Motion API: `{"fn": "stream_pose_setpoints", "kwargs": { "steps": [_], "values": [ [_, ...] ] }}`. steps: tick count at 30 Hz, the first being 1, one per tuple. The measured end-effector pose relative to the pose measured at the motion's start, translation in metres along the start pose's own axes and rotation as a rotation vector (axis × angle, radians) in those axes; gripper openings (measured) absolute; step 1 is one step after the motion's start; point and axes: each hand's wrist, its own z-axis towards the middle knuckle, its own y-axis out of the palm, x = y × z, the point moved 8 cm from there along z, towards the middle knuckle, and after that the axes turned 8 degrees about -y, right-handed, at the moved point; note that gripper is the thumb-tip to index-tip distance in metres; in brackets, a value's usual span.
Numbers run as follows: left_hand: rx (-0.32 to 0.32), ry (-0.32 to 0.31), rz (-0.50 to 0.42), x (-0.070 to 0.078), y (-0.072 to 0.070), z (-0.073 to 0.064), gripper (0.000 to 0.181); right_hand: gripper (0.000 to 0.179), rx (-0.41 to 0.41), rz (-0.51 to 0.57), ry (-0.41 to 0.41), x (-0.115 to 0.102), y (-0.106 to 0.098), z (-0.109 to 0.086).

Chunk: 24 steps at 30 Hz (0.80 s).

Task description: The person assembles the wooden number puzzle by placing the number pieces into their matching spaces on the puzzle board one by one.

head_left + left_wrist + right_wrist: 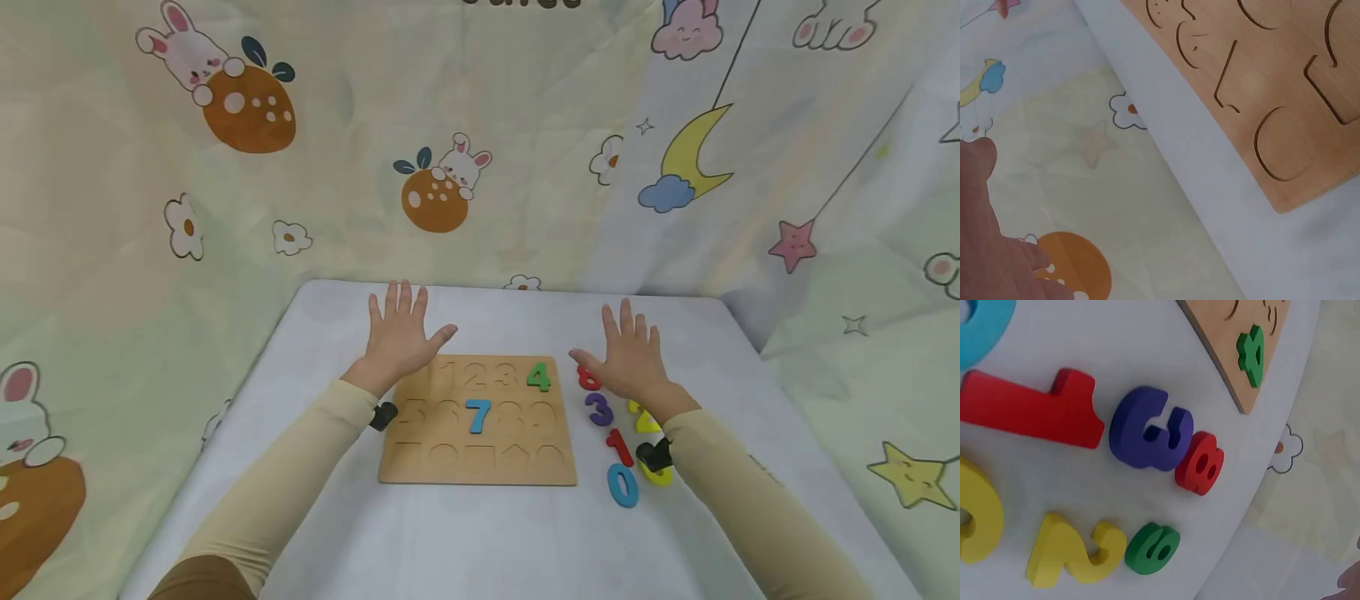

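My left hand [400, 336] is held with fingers spread over the upper left corner of a wooden number board [480, 477]. A green 4 [538, 377] sits in the board's top row and a blue 7 [477, 416] in its middle row. My right hand [632, 364], fingers spread as well, hovers over loose number pieces right of the board. Among these are a red 8 [588, 378], a purple 3 [599, 410], a red 1 [619, 447] and a blue 0 [622, 485]. Neither hand holds anything.
A yellow 2 [1075, 551], a green 6 or 9 [1152, 548] and a curved yellow piece [985, 512] lie by the other pieces, partly hidden by the right arm in the head view. The white table [315, 533] meets a printed cloth backdrop [525, 208] behind.
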Motion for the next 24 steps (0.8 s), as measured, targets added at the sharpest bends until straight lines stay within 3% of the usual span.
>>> {"fn": "stream_pose_setpoints", "kwargs": {
  "steps": [7, 18, 24],
  "values": [
    [-0.005, 0.011, 0.027, 0.003, 0.009, -0.001, 0.094, 0.106, -0.032, 0.004, 0.001, -0.006, 0.009, -0.003],
    [-0.116, -0.048, -0.025, -0.015, 0.036, -0.010, 0.093, 0.105, -0.103, 0.053, 0.049, 0.007, 0.036, -0.015],
    [-0.145, -0.032, -0.041, -0.015, 0.055, -0.019, 0.091, 0.107, -0.118, 0.029, 0.042, 0.008, 0.049, -0.023]
  ]
}}
